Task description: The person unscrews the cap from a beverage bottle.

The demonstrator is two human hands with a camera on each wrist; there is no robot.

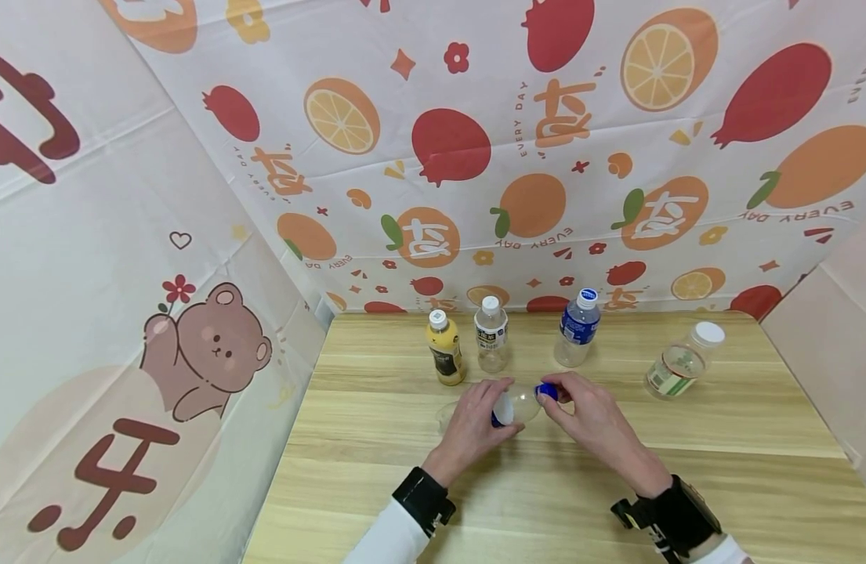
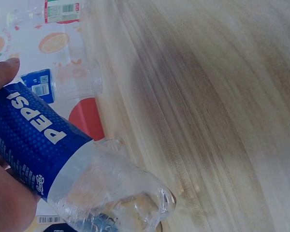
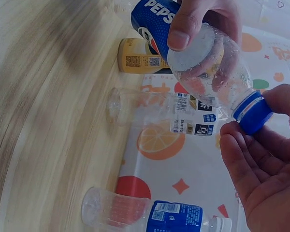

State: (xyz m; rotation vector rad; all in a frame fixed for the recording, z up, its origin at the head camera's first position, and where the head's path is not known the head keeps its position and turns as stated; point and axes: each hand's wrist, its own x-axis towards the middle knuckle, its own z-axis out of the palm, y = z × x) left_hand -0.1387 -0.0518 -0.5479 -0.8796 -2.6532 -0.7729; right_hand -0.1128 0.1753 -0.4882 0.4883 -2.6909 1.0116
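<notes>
Cloth (image 1: 383, 180) hung beyond the left grip (image 1: 472, 417), which clasped a bottle (image 1: 524, 404); right grip (image 1: 593, 409) pinched its cap (image 3: 254, 117); over-squeezing risked buckling.

glossy, see-through plastic pepsi bottle (image 2: 72, 162); plastic cap (image 3: 254, 117); smooth wood-grained tabletop (image 1: 538, 501).

Our left forearm (image 1: 390, 534) and right forearm (image 1: 722, 553) slant inward from the lower edge of the head view. We curve our left hand (image 1: 472, 419) in a grip, left thumb (image 1: 512, 431) opposite left fingers (image 1: 499, 385); near it but not touching it, we pinch with our right hand (image 1: 591, 411), right thumb (image 1: 556, 412) set against bent right fingers (image 1: 559, 378).
</notes>
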